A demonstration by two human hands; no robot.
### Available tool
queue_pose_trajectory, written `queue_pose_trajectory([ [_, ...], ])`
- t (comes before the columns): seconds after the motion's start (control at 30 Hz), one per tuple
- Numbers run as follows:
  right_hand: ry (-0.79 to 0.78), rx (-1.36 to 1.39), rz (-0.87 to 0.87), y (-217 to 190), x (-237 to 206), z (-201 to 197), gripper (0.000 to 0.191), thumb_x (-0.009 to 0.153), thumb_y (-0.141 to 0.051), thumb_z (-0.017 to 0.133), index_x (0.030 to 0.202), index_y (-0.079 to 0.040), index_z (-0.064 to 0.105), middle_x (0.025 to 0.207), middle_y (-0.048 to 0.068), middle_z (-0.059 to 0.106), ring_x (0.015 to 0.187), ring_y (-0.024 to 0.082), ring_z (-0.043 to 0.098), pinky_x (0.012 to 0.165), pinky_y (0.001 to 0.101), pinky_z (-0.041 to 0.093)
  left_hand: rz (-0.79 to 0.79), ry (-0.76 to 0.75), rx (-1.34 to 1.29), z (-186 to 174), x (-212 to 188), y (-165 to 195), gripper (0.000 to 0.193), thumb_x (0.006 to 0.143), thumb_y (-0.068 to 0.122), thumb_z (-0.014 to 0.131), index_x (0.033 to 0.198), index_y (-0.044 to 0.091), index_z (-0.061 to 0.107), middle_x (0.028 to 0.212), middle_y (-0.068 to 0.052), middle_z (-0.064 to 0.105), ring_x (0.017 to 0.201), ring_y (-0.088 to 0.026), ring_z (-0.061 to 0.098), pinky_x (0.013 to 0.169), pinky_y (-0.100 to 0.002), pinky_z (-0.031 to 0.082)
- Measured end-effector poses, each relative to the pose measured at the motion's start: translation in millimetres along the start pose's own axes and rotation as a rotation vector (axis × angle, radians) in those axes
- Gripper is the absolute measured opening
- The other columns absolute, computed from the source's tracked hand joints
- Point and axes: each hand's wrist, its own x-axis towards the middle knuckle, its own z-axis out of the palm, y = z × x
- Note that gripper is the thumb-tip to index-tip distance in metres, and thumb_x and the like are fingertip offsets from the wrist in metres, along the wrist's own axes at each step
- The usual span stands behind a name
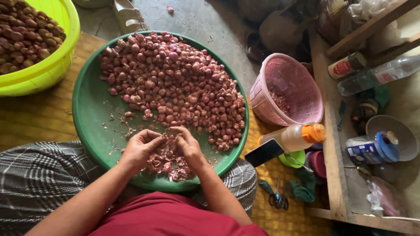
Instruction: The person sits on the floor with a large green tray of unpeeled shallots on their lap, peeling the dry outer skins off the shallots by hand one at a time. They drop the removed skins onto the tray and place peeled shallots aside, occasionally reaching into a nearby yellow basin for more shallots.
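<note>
A woven yellow mat [39, 118] covers the floor, and on it sits a wide green tray [94, 122] that spans the person's checked-cloth lap. Most of the tray is filled by a heap of small reddish-purple shallots [175, 83], banked toward its far and right sides, while the near left stays bare apart from scattered flakes. A lime-green basin [52, 65] of darker shallots stands at the upper left, and a pink mesh basket [288, 91], nearly empty, leans just off the tray's right rim. Beside it lie a plastic bottle with an orange cap [299, 135], a dark phone [264, 152] and a pair of scissors [278, 199]. At the tray's near edge the left hand [140, 146] and right hand [188, 144] meet, fingers curled narrow and pinched together on one shallot [168, 137] between the fingertips, directly above a pile of loose papery skins [168, 164]. Whether either hand also grips a blade cannot be told. The tray rests on a knee rather than flat ground, so a shifted leg could tip it and roll the heap onto the mat; the skins sit so close to the heap that peeled and unpeeled bulbs could mix; and a slick bulb could slip from pinched fingertips.
</note>
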Motion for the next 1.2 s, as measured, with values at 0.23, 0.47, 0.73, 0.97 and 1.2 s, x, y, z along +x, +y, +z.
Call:
queue_pose_trajectory([
  [0.23,-0.01,-0.361,-0.136,-1.1,-6.9,12.6,0.025,0.107,-0.013,0.053,0.13,-0.006,0.057,0.101,0.0,0.065,0.088,0.007,0.057,0.077,0.0232,0.05,0.091,-0.033,0.163,-5.1,-0.1,2.0,0.017,0.089,0.005,0.075,0.103,-0.001,0.068,0.093,-0.008,0.075,0.081,-0.011,0.069,0.073,-0.027,0.058],
  [0.47,-0.022,-0.232,-0.058,17.0,-4.8,8.6,0.015,0.109,-0.013,0.052,0.122,-0.008,0.056,0.086,-0.002,0.056,0.074,0.005,0.049,0.064,0.0219,0.043,0.227,-0.069,0.327,-5.7,-4.2,2.2,0.011,0.089,0.0,0.074,0.099,0.0,0.072,0.087,-0.006,0.074,0.077,-0.009,0.066,0.069,-0.026,0.056],
  [0.73,-0.001,-0.038,0.103,16.3,-1.2,5.6,0.017,0.109,-0.019,0.048,0.123,-0.01,0.054,0.078,0.001,0.056,0.063,0.007,0.051,0.052,0.0227,0.042,0.447,-0.076,0.697,-0.6,-11.9,2.6,0.014,0.084,0.003,0.078,0.097,0.002,0.072,0.082,-0.003,0.074,0.074,-0.009,0.072,0.066,-0.026,0.058],
  [0.97,-0.095,-0.093,0.053,-1.9,-6.9,1.0,0.031,0.106,-0.015,0.049,0.137,-0.011,0.051,0.085,0.0,0.059,0.069,0.006,0.053,0.06,0.0219,0.046,0.102,-0.054,0.191,-7.8,-2.6,0.4,0.023,0.087,0.004,0.076,0.108,-0.001,0.067,0.098,-0.005,0.072,0.087,-0.01,0.068,0.076,-0.026,0.058],
  [1.2,0.021,-0.105,0.053,9.7,-0.9,2.0,0.027,0.109,-0.014,0.049,0.133,-0.006,0.058,0.084,-0.001,0.055,0.072,0.006,0.053,0.063,0.0223,0.047,0.089,-0.027,0.143,-9.8,-4.9,-2.9,0.024,0.084,0.002,0.079,0.105,0.0,0.066,0.097,-0.007,0.074,0.086,-0.01,0.069,0.075,-0.025,0.058],
])
